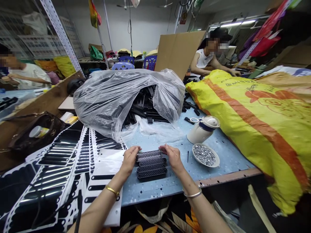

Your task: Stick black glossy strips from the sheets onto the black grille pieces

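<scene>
Several black perforated oblong pieces (pixel 152 164) lie side by side in a small stack near the table's front edge. My left hand (pixel 131 156) is at the left end of the farthest piece, fingers stretched toward it and seeming to touch it. Across from it, my right hand (pixel 173 157) has its fingers extended by the right end of the same piece. Neither hand is wrapped around a piece; exact contact at the fingertips is hard to make out. Left of my left hand lies a white sheet (pixel 110 161) with black strips on it.
A clear plastic bag (pixel 104 94) of black parts (pixel 145 106) stands behind. To the right are a white lidded jug (pixel 202 131), a bowl (pixel 218 162) of small shiny pieces and a large yellow sack (pixel 243 106). Black strip sheets (pixel 58 145) cover the left. Two people work beyond.
</scene>
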The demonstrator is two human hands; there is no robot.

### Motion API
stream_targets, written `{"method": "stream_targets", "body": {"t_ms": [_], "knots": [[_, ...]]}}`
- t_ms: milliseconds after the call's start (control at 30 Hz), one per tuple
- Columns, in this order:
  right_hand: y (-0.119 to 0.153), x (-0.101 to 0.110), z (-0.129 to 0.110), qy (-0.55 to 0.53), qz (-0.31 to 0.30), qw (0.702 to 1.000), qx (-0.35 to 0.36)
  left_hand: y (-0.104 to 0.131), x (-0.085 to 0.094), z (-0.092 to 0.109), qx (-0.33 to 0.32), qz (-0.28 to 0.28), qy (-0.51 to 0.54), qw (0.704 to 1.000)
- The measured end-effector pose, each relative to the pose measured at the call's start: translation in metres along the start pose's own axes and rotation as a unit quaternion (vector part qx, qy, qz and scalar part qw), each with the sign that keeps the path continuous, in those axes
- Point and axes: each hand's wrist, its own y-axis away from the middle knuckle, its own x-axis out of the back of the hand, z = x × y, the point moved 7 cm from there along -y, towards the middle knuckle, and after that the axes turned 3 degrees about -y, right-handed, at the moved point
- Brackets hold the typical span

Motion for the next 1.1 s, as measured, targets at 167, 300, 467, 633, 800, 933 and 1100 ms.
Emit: {"method": "stream_targets", "body": {"t_ms": [167, 300, 467, 633, 800, 933, 1100], "knots": [[0.007, -0.005, 0.008, -0.061, 0.050, 0.997, -0.011, 0.006, -0.006, -0.012, -0.006, 0.061, 0.008, 0.998], [0.014, -0.014, 0.008, -0.061, 0.054, 0.997, -0.007, 0.010, -0.012, -0.009, -0.031, 0.075, -0.021, 0.996], [0.018, -0.016, 0.002, -0.032, 0.041, 0.999, 0.000, 0.008, -0.013, -0.008, -0.013, 0.080, 0.037, 0.996], [0.013, -0.016, -0.003, -0.012, 0.038, 0.999, 0.003, 0.004, -0.011, -0.007, -0.003, 0.087, 0.072, 0.994], [0.012, 0.002, -0.030, 0.015, 0.051, 0.998, 0.013, -0.001, 0.009, 0.007, -0.002, 0.109, 0.106, 0.988], [0.057, -0.003, -0.065, 0.138, -0.040, 0.983, 0.115, -0.002, 0.060, 0.046, -0.029, 0.135, 0.202, 0.970], [0.156, -0.060, -0.087, 0.178, -0.225, 0.915, 0.282, 0.035, 0.154, 0.078, -0.096, 0.272, 0.147, 0.946]]}}
